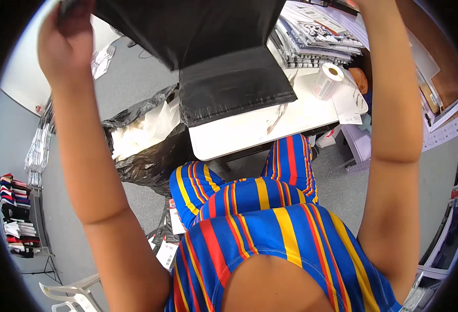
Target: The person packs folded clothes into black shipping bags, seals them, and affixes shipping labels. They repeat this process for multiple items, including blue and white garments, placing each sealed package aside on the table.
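Note:
My left hand (70, 39) is raised at the upper left, closed on the edge of a black plastic bag (187, 23). Its lower part (236, 86) lies folded on the white table (239, 135). My right arm reaches up to the top right; my right hand (365, 6) is cut off by the top edge, so its fingers are hidden. Near that arm, a label roll (325, 83) stands on the table beside a white slip (348, 109) hanging over the edge.
Stacks of packaged goods (317, 36) sit at the back right. An open black sack of white scraps (140, 135) is left of the table. A rack of folded clothes (18, 218) and a white chair (70, 291) are at left. A lilac shelf unit (452, 119) stands at right.

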Action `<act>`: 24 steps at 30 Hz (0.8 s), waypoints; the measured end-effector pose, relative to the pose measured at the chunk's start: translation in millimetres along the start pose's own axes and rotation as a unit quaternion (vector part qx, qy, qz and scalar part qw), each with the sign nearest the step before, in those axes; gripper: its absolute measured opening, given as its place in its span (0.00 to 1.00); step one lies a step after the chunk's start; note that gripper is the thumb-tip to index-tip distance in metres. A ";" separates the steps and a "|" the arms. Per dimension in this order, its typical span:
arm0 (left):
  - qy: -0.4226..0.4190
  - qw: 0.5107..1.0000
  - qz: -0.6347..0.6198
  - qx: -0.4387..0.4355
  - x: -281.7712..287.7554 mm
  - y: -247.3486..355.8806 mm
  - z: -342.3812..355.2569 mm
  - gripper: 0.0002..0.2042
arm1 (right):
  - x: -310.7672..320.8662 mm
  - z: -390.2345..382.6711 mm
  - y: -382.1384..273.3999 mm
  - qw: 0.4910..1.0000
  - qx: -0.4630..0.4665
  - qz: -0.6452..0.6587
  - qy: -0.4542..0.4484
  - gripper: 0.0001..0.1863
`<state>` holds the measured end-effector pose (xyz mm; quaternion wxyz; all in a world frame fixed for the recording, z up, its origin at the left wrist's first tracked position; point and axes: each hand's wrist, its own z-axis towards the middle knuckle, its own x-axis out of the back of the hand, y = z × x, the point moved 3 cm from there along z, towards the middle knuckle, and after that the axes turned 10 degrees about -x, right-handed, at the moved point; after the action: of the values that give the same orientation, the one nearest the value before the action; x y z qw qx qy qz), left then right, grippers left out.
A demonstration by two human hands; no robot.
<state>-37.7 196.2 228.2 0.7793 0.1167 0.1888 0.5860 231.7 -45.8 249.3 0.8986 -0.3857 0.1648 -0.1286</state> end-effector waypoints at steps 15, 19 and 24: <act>0.433 0.730 0.157 0.505 -112.7 -163.0 -362.9 0.05 | 25.9 -290.0 162.1 0.753 -0.169 -0.610 0.180 0.23; 0.398 0.737 0.219 0.500 -110.2 -161.6 -353.6 0.05 | -63.6 -280.9 205.2 0.845 -0.155 -0.494 -0.132 0.10; 0.349 0.751 0.279 0.486 -103.8 -155.9 -357.7 0.04 | -121.7 -279.2 232.8 0.825 -0.153 -0.504 -0.205 0.07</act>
<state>-81.4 38.2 -140.8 0.2996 0.3143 0.6659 0.6066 34.4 -28.1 -78.9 0.6516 -0.5649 -0.2226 -0.4547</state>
